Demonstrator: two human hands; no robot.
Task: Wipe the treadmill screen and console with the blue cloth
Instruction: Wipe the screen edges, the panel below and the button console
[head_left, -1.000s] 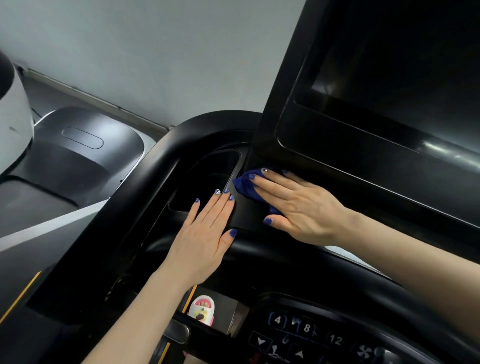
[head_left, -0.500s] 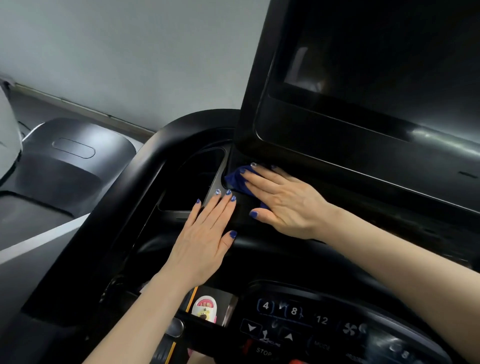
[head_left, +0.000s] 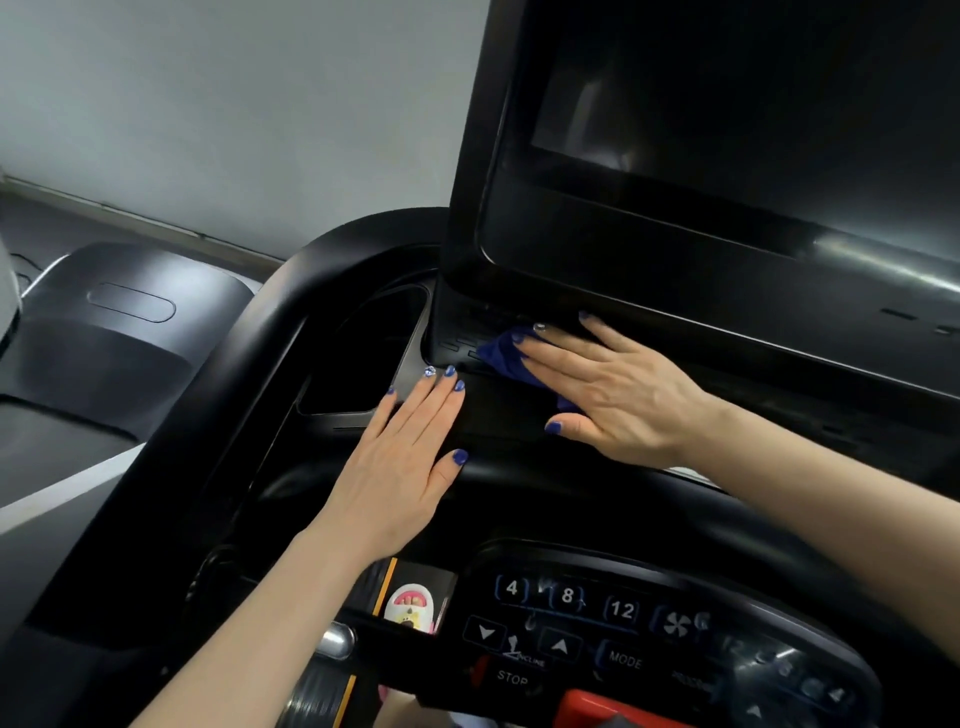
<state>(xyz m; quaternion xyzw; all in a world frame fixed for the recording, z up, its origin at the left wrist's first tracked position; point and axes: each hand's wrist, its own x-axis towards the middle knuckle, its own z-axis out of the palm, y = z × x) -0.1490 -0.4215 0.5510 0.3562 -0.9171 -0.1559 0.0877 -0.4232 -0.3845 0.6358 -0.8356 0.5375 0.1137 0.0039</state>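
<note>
The dark treadmill screen (head_left: 753, 104) fills the upper right, tilted, with a black bezel below it. The blue cloth (head_left: 506, 358) lies on the black console (head_left: 498, 410) just under the screen's lower left corner, mostly covered. My right hand (head_left: 618, 395) presses flat on the cloth with straight fingers that reach up to the screen frame's lower edge. My left hand (head_left: 405, 462) rests flat on the console to the left, fingers straight, holding nothing.
A recessed cup holder (head_left: 363, 358) opens left of the hands. A curved handlebar (head_left: 675, 499) crosses below them. The button panel (head_left: 623, 618) with 4, 8, 12, MODE and STOP sits at the bottom. A grey motor cover (head_left: 130, 312) lies far left.
My right hand has slid the cloth slightly right and up along the base of the screen frame. The left hand has kept its place on the console while the view shifted.
</note>
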